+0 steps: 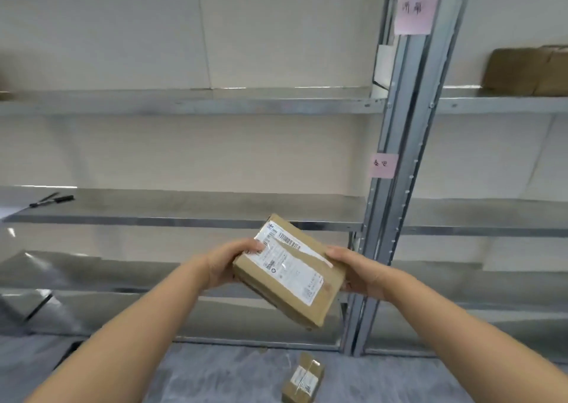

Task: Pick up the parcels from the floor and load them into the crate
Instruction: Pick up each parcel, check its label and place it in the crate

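Parcel (289, 275) is in the air between my hands, label up and tilted. Its long axis runs from far-left down to near-right. Left hand (229, 264) grips the left corner with fingers curled over the top; right hand (359, 272) clamps the right corner, thumb on top. Neither hand is free. Floor parcel (304, 378) lies straight below the hands, slightly nearer the right one, with its long axis pointing roughly away from me. Crate is not in view, so I can't tell which way to carry. Rack (408, 156) is straight ahead.
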Motion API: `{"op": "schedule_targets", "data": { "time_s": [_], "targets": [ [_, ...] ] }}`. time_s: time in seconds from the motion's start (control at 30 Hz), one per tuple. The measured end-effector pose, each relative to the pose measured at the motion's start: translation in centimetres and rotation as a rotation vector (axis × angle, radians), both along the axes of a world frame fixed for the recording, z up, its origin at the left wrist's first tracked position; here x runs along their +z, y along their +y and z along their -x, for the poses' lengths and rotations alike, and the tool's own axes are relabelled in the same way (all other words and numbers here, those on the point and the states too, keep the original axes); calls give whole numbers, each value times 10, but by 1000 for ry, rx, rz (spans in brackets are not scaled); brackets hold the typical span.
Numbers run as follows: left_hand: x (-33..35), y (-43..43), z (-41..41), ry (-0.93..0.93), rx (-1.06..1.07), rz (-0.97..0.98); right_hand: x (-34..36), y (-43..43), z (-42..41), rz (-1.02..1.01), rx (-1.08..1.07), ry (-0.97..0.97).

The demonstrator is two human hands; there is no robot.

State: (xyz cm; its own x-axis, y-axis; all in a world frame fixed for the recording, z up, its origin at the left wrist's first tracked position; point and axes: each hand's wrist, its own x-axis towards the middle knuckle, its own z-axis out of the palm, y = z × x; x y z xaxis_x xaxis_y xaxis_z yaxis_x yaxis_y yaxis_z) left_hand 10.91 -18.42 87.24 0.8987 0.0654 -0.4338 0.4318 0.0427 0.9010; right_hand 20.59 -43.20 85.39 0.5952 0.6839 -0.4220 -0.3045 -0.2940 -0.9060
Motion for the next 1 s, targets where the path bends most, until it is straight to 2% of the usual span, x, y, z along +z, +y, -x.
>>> {"op": "schedule_targets", "data": {
  "time_s": [0.07, 0.13, 0.2, 0.3, 0.33, 0.4, 0.47, 0.53, 0.67, 0.8, 1.0],
  "targets": [
    [26, 9, 13, -37, -22, -26, 20, 8, 4, 24, 177, -17],
    [42, 17, 28, -73, 21, -77, 32, 19, 12, 13, 230, -24],
    [51, 24, 39, -124, 142, -132, 37, 33, 16, -38, 195, -11],
    [51, 35, 57, -154, 514, -113, 39, 58, 26, -118, 86, 8],
    [52, 36, 65, -169, 576, -73, 39, 67, 31, -151, 53, 30],
    [51, 31, 83, -198, 545, -63, 38, 87, 43, -204, 35, 58],
    [47, 22, 102, -199, 475, -70, 38, 110, 60, -230, 98, 41],
    [42, 22, 122, -223, 508, -35, 38, 134, 82, -243, 175, 0],
    [38, 36, 182, -281, 734, -47, 35, 180, 133, -273, 336, -16],
    [36, 39, 259, -251, 939, -70, 29, 214, 195, -332, 522, 73],
    [40, 41, 335, -246, 1096, -61, 24, 246, 267, -403, 659, 29]
  ]
}}
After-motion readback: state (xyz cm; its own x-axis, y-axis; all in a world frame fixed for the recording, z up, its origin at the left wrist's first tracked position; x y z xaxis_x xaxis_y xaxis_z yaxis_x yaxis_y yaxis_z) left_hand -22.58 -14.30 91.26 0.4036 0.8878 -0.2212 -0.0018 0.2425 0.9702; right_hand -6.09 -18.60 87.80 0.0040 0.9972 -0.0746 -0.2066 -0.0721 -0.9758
